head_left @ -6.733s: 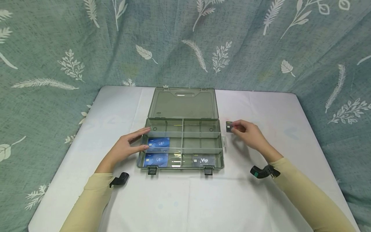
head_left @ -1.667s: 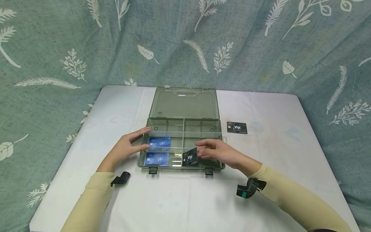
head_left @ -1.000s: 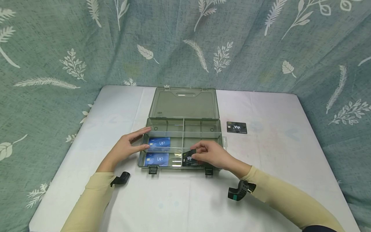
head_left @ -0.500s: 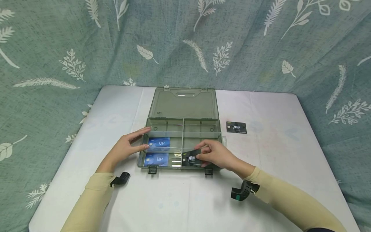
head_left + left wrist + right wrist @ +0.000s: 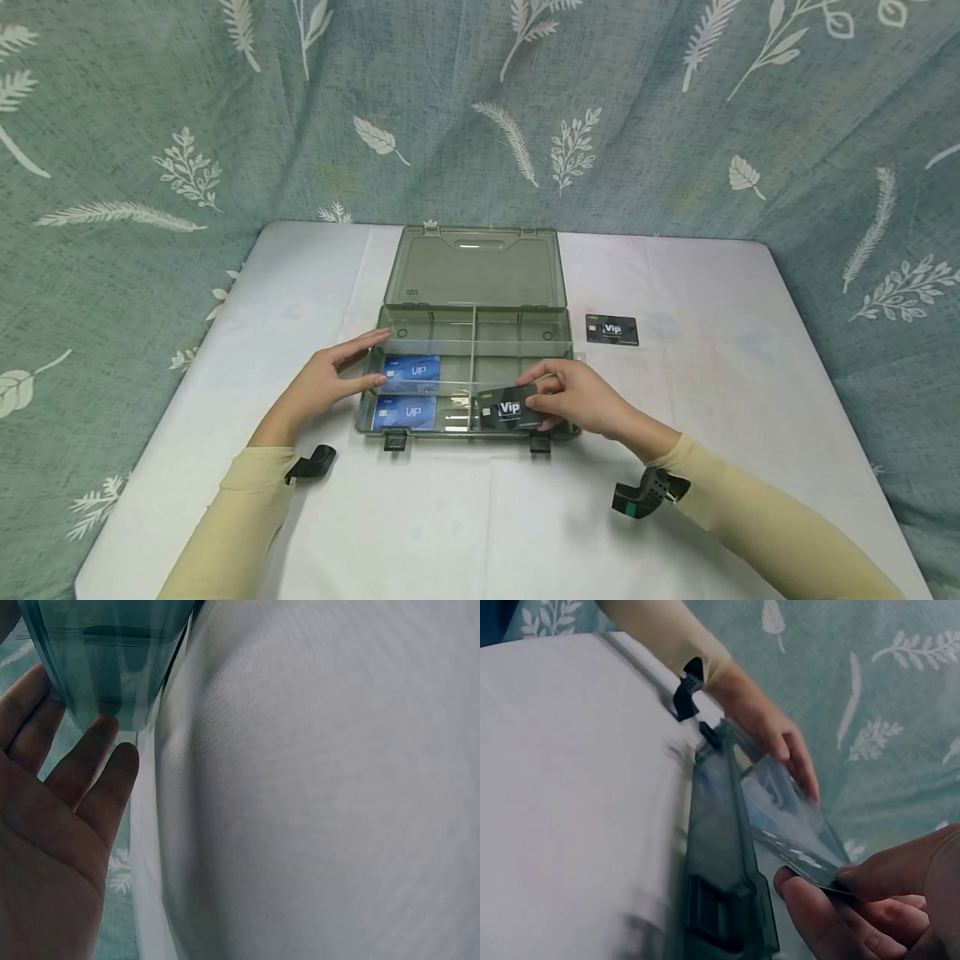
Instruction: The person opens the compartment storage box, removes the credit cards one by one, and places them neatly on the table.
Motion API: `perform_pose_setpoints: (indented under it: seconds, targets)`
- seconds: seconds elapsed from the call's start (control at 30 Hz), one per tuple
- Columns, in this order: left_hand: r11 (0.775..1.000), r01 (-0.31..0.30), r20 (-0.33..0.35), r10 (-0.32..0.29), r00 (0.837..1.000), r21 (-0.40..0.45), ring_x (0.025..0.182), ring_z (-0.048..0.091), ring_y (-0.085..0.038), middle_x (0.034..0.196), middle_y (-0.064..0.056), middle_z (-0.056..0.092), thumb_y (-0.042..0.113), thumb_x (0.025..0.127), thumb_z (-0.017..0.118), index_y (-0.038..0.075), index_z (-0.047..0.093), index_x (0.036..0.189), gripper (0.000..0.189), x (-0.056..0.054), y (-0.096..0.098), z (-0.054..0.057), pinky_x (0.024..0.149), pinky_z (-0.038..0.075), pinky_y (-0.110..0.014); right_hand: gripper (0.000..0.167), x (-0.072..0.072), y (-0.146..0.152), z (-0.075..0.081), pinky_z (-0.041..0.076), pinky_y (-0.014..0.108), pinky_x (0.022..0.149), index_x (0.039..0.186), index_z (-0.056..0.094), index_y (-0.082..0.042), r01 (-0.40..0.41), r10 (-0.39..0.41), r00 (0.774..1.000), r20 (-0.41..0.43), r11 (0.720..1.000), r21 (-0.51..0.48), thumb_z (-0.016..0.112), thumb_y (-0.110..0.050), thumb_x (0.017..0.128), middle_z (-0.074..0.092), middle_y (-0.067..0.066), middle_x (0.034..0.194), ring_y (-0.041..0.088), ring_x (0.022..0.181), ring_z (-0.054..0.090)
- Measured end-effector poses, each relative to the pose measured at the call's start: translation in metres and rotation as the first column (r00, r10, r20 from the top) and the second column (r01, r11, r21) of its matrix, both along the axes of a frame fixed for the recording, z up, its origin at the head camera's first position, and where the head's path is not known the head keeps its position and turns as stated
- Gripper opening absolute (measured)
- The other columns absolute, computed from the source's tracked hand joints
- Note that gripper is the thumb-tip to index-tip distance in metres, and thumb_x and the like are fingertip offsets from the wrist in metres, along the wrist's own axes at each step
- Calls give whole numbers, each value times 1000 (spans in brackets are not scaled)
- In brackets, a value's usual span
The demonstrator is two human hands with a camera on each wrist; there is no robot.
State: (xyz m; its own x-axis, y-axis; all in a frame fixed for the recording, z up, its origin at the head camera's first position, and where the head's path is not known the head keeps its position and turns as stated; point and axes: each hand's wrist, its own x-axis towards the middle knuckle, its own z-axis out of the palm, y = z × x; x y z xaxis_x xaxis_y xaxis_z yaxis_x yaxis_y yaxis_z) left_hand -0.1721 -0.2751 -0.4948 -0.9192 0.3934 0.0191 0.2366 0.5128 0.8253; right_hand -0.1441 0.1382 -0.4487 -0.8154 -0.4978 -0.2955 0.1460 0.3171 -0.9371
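My right hand (image 5: pixel 573 398) pinches a black VIP card (image 5: pixel 501 408) between thumb and fingers. The card is tilted at the front right compartment of a grey-green see-through plastic box (image 5: pixel 483 434). In the right wrist view, the card (image 5: pixel 802 859) shows edge-on between thumb and fingers. My left hand (image 5: pixel 330 379) rests on the box's left side with its fingers fairly straight. In the left wrist view, the left hand (image 5: pixel 60 795) reaches up to the box wall. Blue VIP cards (image 5: pixel 412 369) lie in the middle and front left compartments. Whether more cards lie beneath the held one is hidden.
Another black VIP card (image 5: pixel 612 330) lies flat on the white table (image 5: pixel 420 517), right of the box. The box's hinged lid (image 5: pixel 476 267) lies folded back behind it. A patterned curtain (image 5: pixel 450 108) surrounds the table's back and sides.
Since the oldest frame, my right hand has moved from the card on the table into the box and grips a black card there. Lately that card has shifted right. My left hand stays put.
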Motion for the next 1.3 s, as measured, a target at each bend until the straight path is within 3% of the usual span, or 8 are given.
perform_pose_setpoints:
  seconds: [0.4,0.73,0.97,1.07,1.3]
  targets:
    - [1000,-5,-4,5,1000,-13,149,35,-27,159,4,42,27,91,80,18,51,152,68,0,0,-1,121,32,-50,32,-3,22,4,65,49,71,128,63,0,29,-29,999,-36,999,12,68,-4,97,57,5,76,21,70,61]
    - [1000,-1,-1,1,1000,4,148,35,-25,159,4,42,23,90,81,19,52,151,68,1,2,2,121,33,-48,32,-6,38,6,64,50,73,131,62,-2,61,-60,995,-86,998,10,64,-4,99,49,5,73,29,73,62]
    - [1000,3,-2,-3,1000,4,148,35,-26,159,4,42,24,90,80,18,52,151,67,1,0,1,121,32,-48,29,-9,51,4,62,54,77,129,62,-2,98,-92,988,-128,994,39,63,-5,101,46,3,73,23,71,60]
    - [1000,3,3,-3,1000,6,149,34,-26,159,4,42,23,90,80,18,51,151,68,1,0,1,122,32,-49,28,-11,56,3,62,53,77,130,62,-3,122,-112,983,-148,991,55,61,-5,101,56,7,77,22,76,61]
    - [1000,3,7,-3,1000,14,149,34,-28,159,1,41,19,89,81,18,51,151,69,2,2,3,121,32,-52,27,-15,70,1,61,41,70,129,60,-1,180,-169,970,-173,982,50,59,-3,102,70,18,104,21,82,64]
